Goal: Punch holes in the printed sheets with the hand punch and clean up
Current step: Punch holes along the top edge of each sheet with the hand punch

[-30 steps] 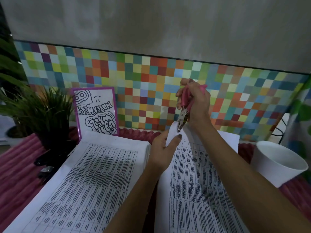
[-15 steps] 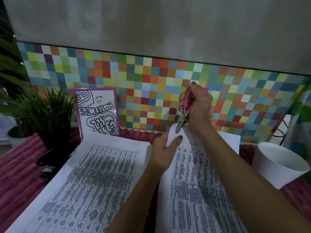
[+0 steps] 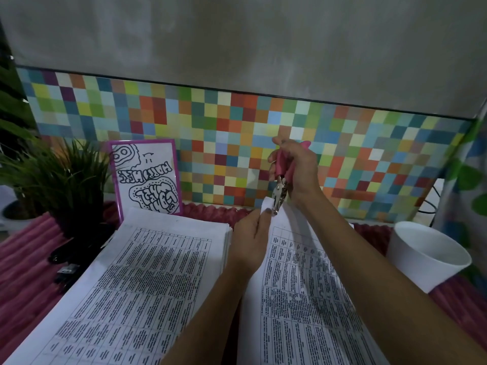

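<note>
They are in the middle of punching. The right hand [image 3: 297, 172] is wrapped round the pink handles of the hand punch [image 3: 279, 193], whose metal nose points down at the raised top corner of the printed sheet [image 3: 303, 285]. Just below the punch, the left hand [image 3: 250, 233] pinches that corner and lifts it off the desk [image 3: 23, 264]. I cannot tell whether the paper sits fully in the punch's slot. A thick stack of sheets [image 3: 147, 272] lies left of the left hand, and a white cup [image 3: 427, 256] stands well right of the right forearm. Next, I'd judge, the corner needs seating squarely in the slot, then a firm squeeze with the paper held taut.
</note>
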Demonstrator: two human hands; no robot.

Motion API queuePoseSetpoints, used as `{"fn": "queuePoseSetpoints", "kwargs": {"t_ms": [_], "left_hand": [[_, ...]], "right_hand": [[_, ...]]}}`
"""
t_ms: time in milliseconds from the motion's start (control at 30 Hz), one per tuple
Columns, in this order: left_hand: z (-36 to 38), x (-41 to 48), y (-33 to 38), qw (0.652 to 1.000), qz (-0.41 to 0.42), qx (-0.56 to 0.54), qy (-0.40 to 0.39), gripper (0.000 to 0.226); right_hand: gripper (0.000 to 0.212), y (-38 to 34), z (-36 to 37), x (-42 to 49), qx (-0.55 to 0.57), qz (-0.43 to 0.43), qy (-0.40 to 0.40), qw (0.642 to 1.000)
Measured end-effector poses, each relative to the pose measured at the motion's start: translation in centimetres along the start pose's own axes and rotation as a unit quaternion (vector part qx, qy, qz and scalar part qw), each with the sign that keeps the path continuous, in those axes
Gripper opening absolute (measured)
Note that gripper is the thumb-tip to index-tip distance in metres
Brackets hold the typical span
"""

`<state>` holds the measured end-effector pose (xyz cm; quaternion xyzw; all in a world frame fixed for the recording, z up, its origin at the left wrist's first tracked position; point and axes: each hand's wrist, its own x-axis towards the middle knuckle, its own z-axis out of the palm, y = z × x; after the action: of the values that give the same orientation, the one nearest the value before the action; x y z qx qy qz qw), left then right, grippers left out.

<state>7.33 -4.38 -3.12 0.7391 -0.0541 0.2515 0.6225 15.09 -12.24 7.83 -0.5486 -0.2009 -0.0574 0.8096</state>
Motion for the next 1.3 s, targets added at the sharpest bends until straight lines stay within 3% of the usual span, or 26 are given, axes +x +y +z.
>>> {"fn": "queuePoseSetpoints", "kwargs": {"t_ms": [133, 233, 433, 1033, 1167, 1300], "left_hand": [[-0.1, 0.0, -0.7, 0.998, 0.027, 0.042, 0.028, 0.042], [-0.3, 0.3, -0.7, 0.998, 0.019, 0.038, 0.044, 0.041], [-0.5, 0.3, -0.7, 1.0, 0.013, -0.006, 0.023, 0.037], [-0.5, -0.1, 0.1, 0.998, 0.035, -0.05, 0.006, 0.037], [-0.9, 0.2, 0.9, 0.995, -0.05, -0.087, -0.017, 0.031], [-2.6, 0.8, 1.9, 0.971, -0.181, -0.125, -0.095, 0.024]], "right_hand": [[0.032, -0.2, -1.0, -0.2, -0.071, -0.007, -0.004, 0.997], [0.016, -0.8, -2.7, -0.1, -0.084, -0.013, 0.048, 0.995], [0.015, -2.2, -6.5, 0.2, -0.059, -0.013, 0.135, 0.989], [0.017, -1.9, -6.3, -0.5, -0.039, -0.068, 0.148, 0.986], [0.019, -2.1, -6.2, -0.7, -0.048, -0.073, 0.173, 0.981], [0.019, -2.2, -6.0, -0.8, -0.057, -0.081, 0.157, 0.983]]}}
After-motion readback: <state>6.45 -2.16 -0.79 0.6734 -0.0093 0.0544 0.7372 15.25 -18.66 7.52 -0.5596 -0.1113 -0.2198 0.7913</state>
